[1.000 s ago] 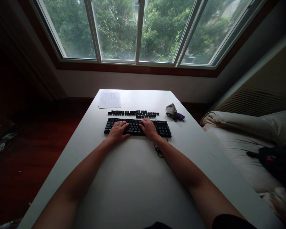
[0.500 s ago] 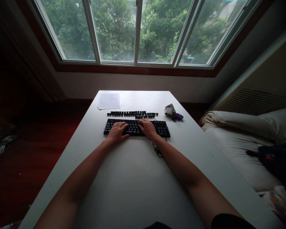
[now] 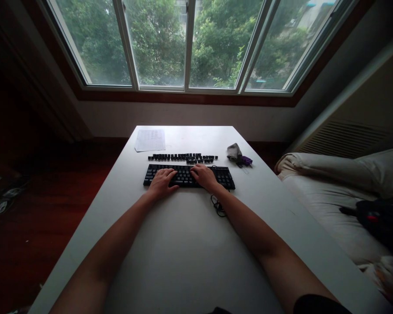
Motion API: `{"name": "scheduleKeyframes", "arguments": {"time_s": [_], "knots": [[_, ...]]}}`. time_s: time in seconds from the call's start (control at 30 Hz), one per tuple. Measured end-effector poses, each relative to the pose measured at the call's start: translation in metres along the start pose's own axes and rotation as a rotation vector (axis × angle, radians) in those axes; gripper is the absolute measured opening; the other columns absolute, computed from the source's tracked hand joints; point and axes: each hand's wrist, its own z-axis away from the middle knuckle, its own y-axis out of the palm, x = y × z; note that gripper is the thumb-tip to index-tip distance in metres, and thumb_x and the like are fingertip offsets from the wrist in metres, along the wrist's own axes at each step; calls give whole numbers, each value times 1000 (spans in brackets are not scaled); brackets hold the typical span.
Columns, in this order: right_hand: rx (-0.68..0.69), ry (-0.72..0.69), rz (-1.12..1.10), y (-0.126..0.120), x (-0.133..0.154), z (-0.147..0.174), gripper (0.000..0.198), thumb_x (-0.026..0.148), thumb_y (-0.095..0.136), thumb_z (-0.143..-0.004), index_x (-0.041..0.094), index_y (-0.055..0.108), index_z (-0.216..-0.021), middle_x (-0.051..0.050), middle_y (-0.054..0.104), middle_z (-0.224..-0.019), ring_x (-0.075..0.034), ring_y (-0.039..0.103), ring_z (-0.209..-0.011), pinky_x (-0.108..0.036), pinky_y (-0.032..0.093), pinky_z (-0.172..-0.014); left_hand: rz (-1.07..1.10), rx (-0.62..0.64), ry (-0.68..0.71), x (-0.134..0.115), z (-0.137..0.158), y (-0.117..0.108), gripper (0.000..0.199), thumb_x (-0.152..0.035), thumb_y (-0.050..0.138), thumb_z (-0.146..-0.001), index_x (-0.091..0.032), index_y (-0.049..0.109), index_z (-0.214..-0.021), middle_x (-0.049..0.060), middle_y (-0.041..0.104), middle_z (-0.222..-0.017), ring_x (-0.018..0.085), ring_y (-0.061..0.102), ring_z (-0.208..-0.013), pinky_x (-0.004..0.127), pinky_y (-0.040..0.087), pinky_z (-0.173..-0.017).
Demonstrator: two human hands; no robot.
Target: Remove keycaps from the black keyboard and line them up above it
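Note:
A black keyboard [image 3: 185, 177] lies across the white table in front of me. Over its left part rests my left hand [image 3: 163, 181], open, with the fingers stretched over the keys and the thumb out along the near edge. My right hand [image 3: 204, 175] lies on the keyboard right of the middle, its fingers loosely bent over the keys and holding nothing. Just beyond the keyboard, several loose black keycaps [image 3: 173, 157] stand in rows. A coiled black cable [image 3: 218, 206] sits beside my right wrist, partly hidden by the forearm.
A printed sheet of paper [image 3: 149, 140] lies at the table's far left. Toward the far right are a grey cloth [image 3: 234, 151] and a small purple item [image 3: 246, 161]. Right of the table [image 3: 183, 261] stands a pale couch [image 3: 317, 205] bearing a dark bag [image 3: 384, 218].
The whole view has shifted slightly downward in the frame. Both hands stay in place on the keyboard, with no clear movement against it.

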Motion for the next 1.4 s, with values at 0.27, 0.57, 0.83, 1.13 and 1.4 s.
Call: {"name": "scheduleKeyframes", "arguments": {"time_s": [0.27, 0.57, 0.83, 1.13, 1.4], "knots": [[-143, 219, -819, -10, 9, -23, 43, 51, 55, -88, 22, 42, -59, 4, 39, -52, -10, 33, -50, -25, 29, -50, -10, 3, -5, 3, 1, 0, 65, -50, 68, -83, -24, 52, -141, 10, 52, -143, 32, 44, -132, 50, 30, -117], [52, 184, -1447, -2, 32, -62, 39, 32, 61, -73, 24, 28, -55, 10, 22, -48, -6, 17, -43, -22, 17, -41, -12, -4, -1, 3, 0, 2, 66, -48, 69, -83, -24, 52, -142, 10, 51, -143, 32, 44, -132, 50, 31, -116], [108, 294, -1266, 35, 23, -62, 39, 40, 59, -72, 25, 26, -56, 8, 25, -47, -8, 21, -44, -23, 22, -41, -1, -3, -21, 0, 0, -1, 64, -47, 69, -83, -26, 52, -141, 10, 52, -143, 32, 44, -132, 51, 32, -116], [-212, 253, -487, 13, -16, -74, 32, 45, 51, -87, 21, 46, -66, 2, 50, -60, -14, 45, -59, -26, 37, -60, 5, -10, -42, -2, 0, -4, 66, -49, 70, -81, -25, 53, -140, 10, 52, -142, 32, 45, -130, 50, 32, -115], [94, -30, 184, 12, -29, -76, 21, 31, 64, -90, 22, 67, -108, -9, 65, -106, -23, 55, -102, -30, 42, -80, 3, -13, -52, -4, 0, -5, 65, -48, 70, -81, -24, 54, -139, 10, 53, -142, 32, 45, -131, 50, 32, -116]]}}
